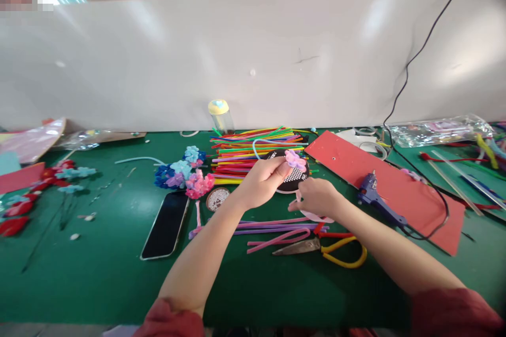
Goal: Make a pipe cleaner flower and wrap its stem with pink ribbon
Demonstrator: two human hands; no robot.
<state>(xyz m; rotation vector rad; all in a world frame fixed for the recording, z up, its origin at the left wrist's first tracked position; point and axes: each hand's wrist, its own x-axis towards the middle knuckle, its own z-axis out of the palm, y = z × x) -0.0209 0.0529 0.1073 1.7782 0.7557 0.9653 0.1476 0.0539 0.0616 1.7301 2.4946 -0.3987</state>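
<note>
Green table (118, 284): near edge runs along bottom of view, far edge meets white partition (276, 47). Green top shows btwn scissors (317, 245) & near edge, also to L of phone (166, 226). Tighter on R: red board (415, 202) w/ glue gun (373, 197) lying on it, nr R forearm (379, 242). Pipe cleaners (237, 160) stacked just beyond L hand (263, 176).

L hand: thumb & fingers pinching 1 pink-purple flower (295, 159), approx mid-table, seen against black disc (290, 185). R hand (319, 197): fingers curled, just below flower, nr pale pink piece (314, 216); can't tell if it grips anything. The 2 hands are apart, small gap btwn.
</note>
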